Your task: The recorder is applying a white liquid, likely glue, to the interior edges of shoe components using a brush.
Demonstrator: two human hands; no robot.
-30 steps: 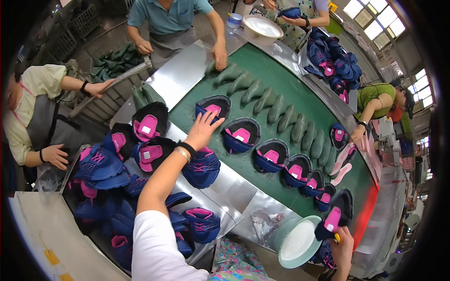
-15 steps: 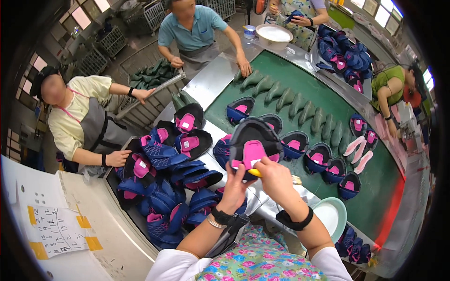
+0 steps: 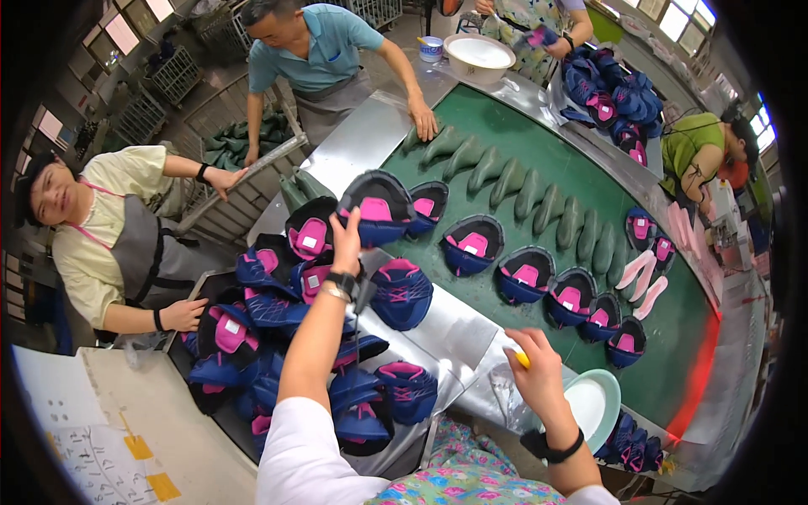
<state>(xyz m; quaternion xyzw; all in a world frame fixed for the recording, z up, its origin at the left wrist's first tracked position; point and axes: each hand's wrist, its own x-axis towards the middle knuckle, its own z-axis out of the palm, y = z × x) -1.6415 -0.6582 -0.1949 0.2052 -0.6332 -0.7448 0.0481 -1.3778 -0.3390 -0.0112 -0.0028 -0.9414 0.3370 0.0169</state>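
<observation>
My left hand (image 3: 347, 244) is stretched forward and grips a navy shoe upper (image 3: 377, 220) with a dark rim and pink lining. That upper is at the left edge of the green conveyor belt (image 3: 471, 311), close beside another upper (image 3: 427, 202). My right hand (image 3: 539, 370) is closed around a yellow-handled brush (image 3: 523, 359), mostly hidden by the fingers. It is over the metal table edge, near a pale green bowl (image 3: 613, 396) of white liquid. A single blue upper (image 3: 401, 293) sits on the metal edge between my arms.
A heap of blue uppers (image 3: 278, 311) lies at my left. Along the belt run several uppers (image 3: 526, 275) and a row of green shoe lasts (image 3: 530, 198). Co-workers stand across and at the left; one person's hand (image 3: 421, 116) touches a far last. A white basin (image 3: 480, 55) stands beyond.
My left hand has carried the upper forward and left, from in front of me to the belt's edge. My right hand has left it and moved right and nearer, with the brush.
</observation>
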